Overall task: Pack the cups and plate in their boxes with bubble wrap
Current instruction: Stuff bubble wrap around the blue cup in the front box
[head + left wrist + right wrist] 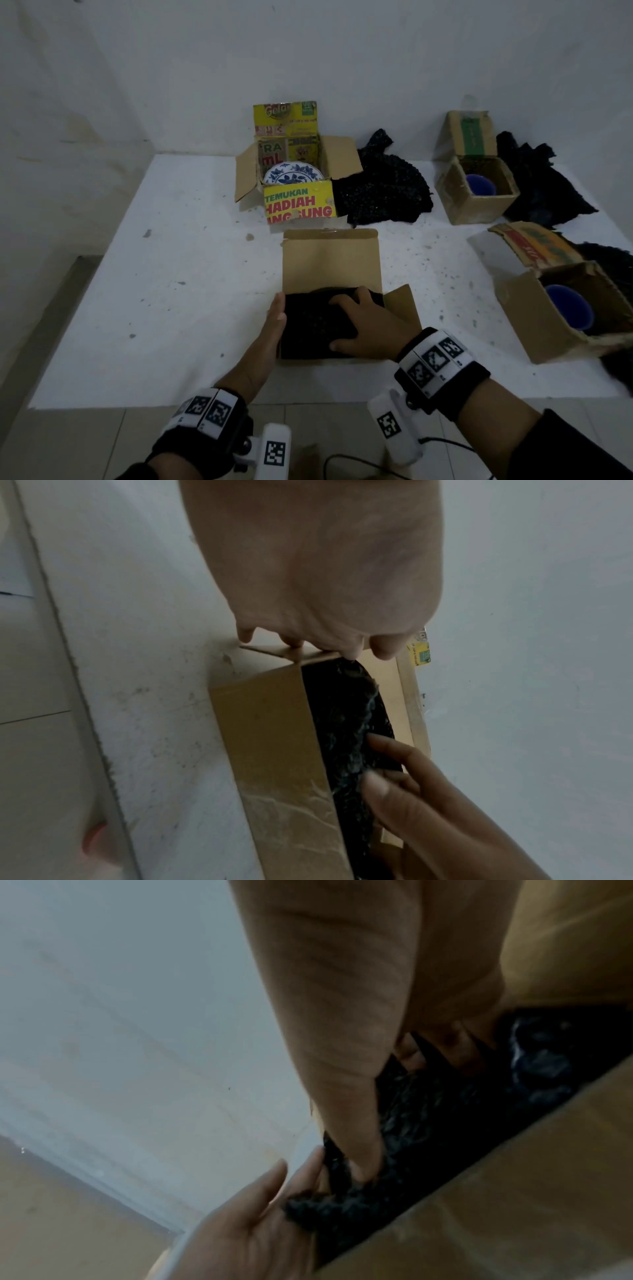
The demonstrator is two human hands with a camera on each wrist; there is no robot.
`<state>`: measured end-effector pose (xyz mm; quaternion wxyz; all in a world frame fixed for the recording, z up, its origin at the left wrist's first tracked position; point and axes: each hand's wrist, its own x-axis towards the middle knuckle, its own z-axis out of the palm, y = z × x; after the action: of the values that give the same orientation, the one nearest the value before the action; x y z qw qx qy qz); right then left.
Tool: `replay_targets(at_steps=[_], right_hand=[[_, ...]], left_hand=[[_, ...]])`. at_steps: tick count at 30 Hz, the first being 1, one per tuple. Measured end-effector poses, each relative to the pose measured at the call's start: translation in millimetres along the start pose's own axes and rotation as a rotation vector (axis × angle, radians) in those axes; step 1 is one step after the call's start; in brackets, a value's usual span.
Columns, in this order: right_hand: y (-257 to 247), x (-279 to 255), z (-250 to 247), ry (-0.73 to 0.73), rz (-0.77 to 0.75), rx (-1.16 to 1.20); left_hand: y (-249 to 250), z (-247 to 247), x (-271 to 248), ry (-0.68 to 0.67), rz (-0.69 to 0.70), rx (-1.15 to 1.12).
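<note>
A plain brown box [330, 260] stands open in front of me, filled with black bubble wrap [315, 322]. My right hand [359, 320] lies flat on the wrap with spread fingers and presses it down. My left hand [275, 317] rests with straight fingers against the box's left side [274, 723]. What lies under the wrap is hidden. A blue-and-white plate [294, 173] sits in a yellow printed box [298, 202] at the back. Two blue cups [481, 185] [568, 306] sit in brown boxes on the right.
Loose black bubble wrap [383, 186] lies beside the plate box, more [544, 181] behind the cup boxes. The white tabletop [171, 274] ends at a front edge near my wrists, with tiled floor [68, 442] below. White walls [205, 68] close in the back and left.
</note>
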<state>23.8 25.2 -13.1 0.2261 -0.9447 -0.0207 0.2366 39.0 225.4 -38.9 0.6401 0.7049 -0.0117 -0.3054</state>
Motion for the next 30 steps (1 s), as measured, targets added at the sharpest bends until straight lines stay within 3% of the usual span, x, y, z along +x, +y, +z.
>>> replay_targets(at_steps=[5, 9, 13, 17, 20, 21, 25, 30], right_hand=[[-22, 5, 18, 0.164, 0.124, -0.127], [-31, 14, 25, 0.170, 0.177, -0.265], [-30, 15, 27, 0.162, 0.181, -0.259], [-27, -2, 13, 0.187, 0.138, -0.232], [-24, -12, 12, 0.412, -0.011, -0.274], [-23, -13, 16, 0.425, -0.058, -0.285], [-5, -8, 45, 0.333, -0.125, -0.308], [-6, -3, 50, 0.373, -0.118, -0.118]], left_hand=[[-1, 1, 0, 0.005, -0.005, -0.006], [0, 0, -1, -0.010, -0.016, 0.003], [0, 1, 0, -0.011, -0.019, -0.004], [0, -1, 0, -0.013, -0.006, -0.013], [0, -1, -1, -0.016, -0.009, -0.002], [0, 0, -1, -0.015, -0.008, -0.002], [0, 0, 1, -0.007, 0.004, 0.006], [-2, -2, 2, -0.014, -0.005, 0.018]])
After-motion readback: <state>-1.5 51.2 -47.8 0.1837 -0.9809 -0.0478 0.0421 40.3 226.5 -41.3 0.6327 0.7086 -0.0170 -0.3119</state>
